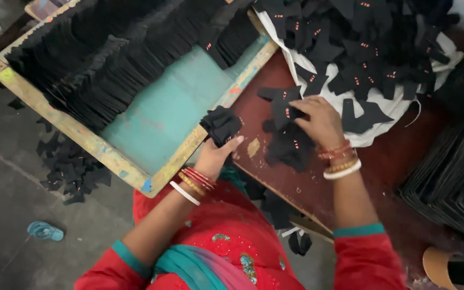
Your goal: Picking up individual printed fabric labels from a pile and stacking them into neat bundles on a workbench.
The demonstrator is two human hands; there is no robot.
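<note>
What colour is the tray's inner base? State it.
Teal-green tray base, framed in pale wood; head view.

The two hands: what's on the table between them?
In the head view, between the left hand and right hand lie loose black cut pieces on the dark red table.

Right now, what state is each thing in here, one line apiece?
Left hand: shut on a small stack of black pieces.
Right hand: flat, fingers spread on loose black pieces.
Wooden tray: part filled with upright rows.
White cloth: heaped with black cutouts.
</note>
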